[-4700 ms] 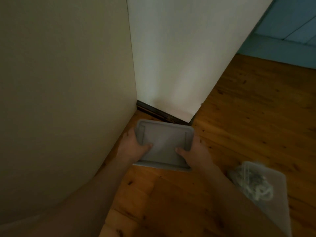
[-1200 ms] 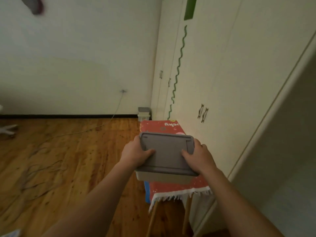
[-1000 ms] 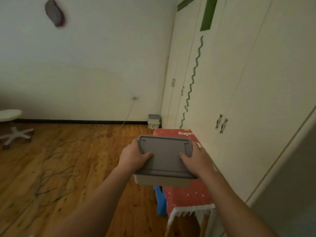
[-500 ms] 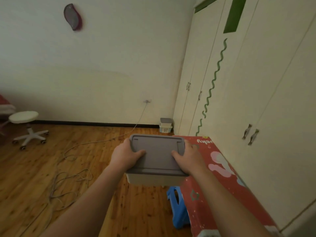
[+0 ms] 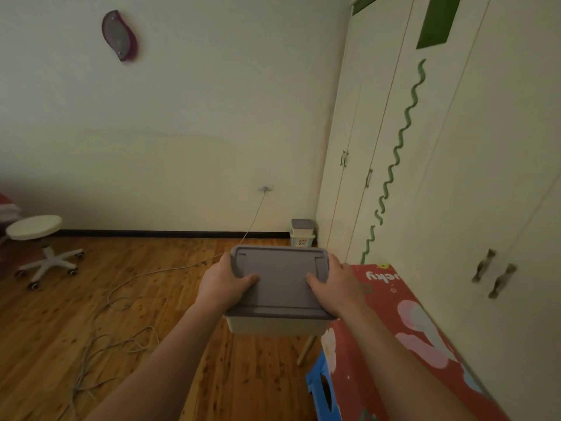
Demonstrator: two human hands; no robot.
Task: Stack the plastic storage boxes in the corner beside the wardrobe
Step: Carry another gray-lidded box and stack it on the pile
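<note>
A grey-lidded storage box (image 5: pixel 279 287) is held in the air above the wooden floor (image 5: pixel 121 314), the left hand (image 5: pixel 223 288) and right hand (image 5: pixel 335 290) clamped on its two ends, thumbs on the lid. Beyond the box, two stacked boxes (image 5: pixel 302 233) sit in the corner beside the wardrobe (image 5: pixel 425 177). A red-clothed worktop (image 5: pixel 403 335) stands just right of the held box.

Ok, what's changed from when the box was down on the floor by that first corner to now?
The grey-lidded box has been lifted off the floor and carried into the room; the view now faces the stacked boxes in the far corner beside the wardrobe, with the red-covered table on the right. Unchanged: left hand and right hand grip the box's sides, thumbs on the lid.
</note>
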